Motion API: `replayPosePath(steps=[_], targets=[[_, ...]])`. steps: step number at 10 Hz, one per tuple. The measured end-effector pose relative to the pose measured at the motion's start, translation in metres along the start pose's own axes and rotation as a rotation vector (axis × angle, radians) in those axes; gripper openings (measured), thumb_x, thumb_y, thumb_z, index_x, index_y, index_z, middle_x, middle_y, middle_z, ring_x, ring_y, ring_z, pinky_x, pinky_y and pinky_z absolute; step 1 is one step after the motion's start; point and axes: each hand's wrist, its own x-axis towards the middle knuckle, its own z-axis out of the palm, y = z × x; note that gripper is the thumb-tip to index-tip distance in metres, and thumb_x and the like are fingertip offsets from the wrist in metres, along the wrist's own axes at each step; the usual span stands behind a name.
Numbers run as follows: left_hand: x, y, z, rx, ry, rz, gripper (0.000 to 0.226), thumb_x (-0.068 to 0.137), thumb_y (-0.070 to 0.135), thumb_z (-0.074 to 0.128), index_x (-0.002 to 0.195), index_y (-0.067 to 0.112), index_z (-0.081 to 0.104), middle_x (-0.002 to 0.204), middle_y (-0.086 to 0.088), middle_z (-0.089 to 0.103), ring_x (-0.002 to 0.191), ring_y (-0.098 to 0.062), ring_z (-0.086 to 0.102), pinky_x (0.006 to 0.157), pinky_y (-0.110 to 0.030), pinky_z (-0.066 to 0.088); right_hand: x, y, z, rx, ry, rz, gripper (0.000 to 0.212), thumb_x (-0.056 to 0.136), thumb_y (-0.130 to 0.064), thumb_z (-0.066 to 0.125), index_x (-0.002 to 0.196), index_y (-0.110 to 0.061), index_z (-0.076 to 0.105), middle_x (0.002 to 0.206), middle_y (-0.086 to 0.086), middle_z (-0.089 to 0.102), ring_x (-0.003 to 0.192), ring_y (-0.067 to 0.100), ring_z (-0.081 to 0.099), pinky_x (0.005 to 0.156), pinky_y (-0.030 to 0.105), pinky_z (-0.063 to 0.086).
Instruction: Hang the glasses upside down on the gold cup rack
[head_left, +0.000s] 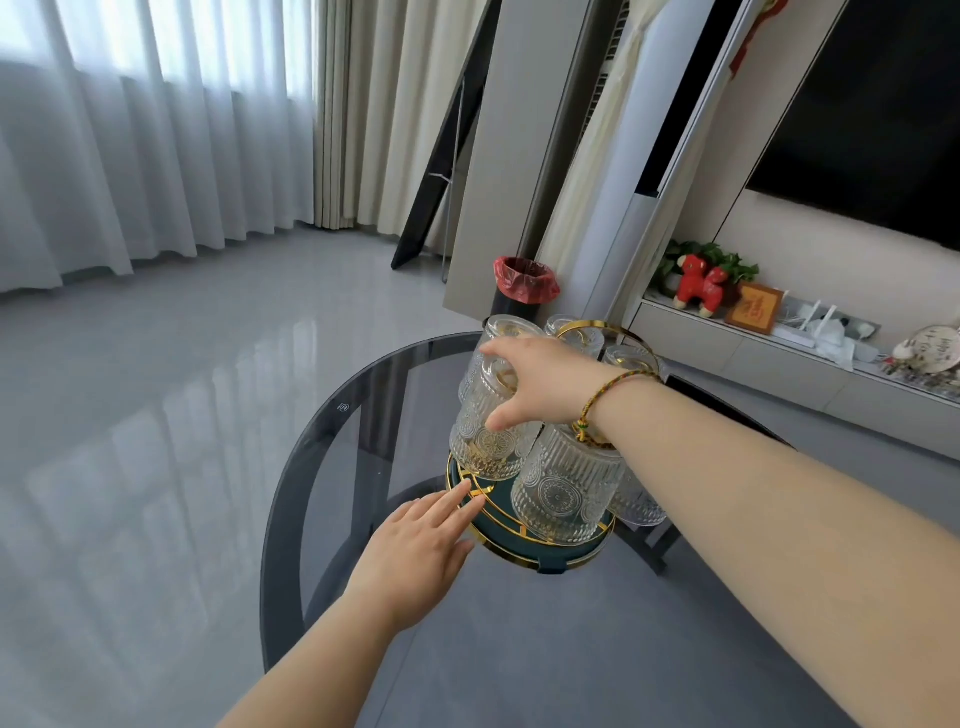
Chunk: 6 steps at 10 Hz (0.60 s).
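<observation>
The gold cup rack (602, 326) stands on a round green base with a gold rim (519, 551) on the dark glass table. Several embossed clear glasses hang on it upside down. My right hand (545, 384) grips one glass (483, 441) on the rack's left side, thumb low and fingers over its upturned bottom. Another glass (563, 493) hangs at the front, one (641, 501) to the right, and more (576, 332) behind the hand. My left hand (415, 556) lies flat with its fingertips on the gold rim of the base.
The round glass table (322, 467) ends close to the left of the rack. A bin with a red bag (524, 283) stands behind on the grey floor. At the right a low white shelf (779, 353) carries ornaments under a dark screen.
</observation>
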Motion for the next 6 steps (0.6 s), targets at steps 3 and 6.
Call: replayPosePath(steps=[3, 6], targets=[[0.0, 0.0, 0.0, -0.002, -0.013, -0.02, 0.046, 0.094, 0.043, 0.018, 0.138, 0.034, 0.008, 0.153, 0.007, 0.009, 0.139, -0.014, 0.017, 0.114, -0.031, 0.014, -0.001, 0.002, 0.003, 0.064, 0.024, -0.027, 0.08, 0.069, -0.031, 0.07, 0.134, -0.017, 0.027, 0.143, 0.008, 0.035, 0.127, 0.025, 0.036, 0.101, 0.035, 0.035], [-0.007, 0.005, 0.001, 0.001, -0.006, -0.045, 0.059, 0.087, 0.05, 0.005, 0.134, 0.026, 0.03, 0.145, 0.005, 0.035, 0.134, -0.012, 0.028, 0.112, -0.028, 0.02, -0.054, 0.015, 0.006, 0.255, 0.256, -0.054, 0.056, 0.078, -0.03, 0.061, 0.128, -0.021, 0.037, 0.14, 0.003, 0.037, 0.129, 0.019, 0.03, 0.103, 0.029, 0.025]])
